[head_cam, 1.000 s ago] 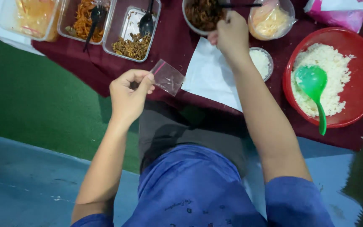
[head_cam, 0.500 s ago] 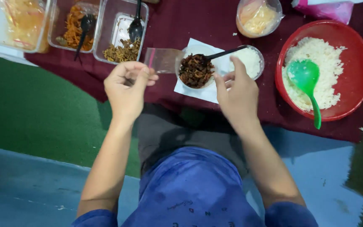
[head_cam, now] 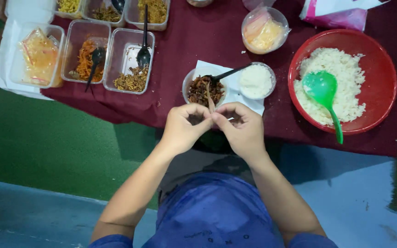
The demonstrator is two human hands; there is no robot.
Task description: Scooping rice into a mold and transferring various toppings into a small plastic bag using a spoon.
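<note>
Rubber band: thin tan loop at frame centre, pinched between both hands just below the bowl of dark food.
Left hand: fingers curled together, tips clamped on the band.
Right hand: fingers bent, tips nipping the same band.
Upper left: clear tubs with black spoons.
Right: red bowl of rice, green ladle.

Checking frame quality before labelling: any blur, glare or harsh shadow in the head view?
Head view: even, soft light; faint shadow under the maroon table edge. Mild glare on the clear trays. Left hand and right hand look slightly soft, as does the small thing pinched between them; red bowl and green ladle are sharp.
</note>
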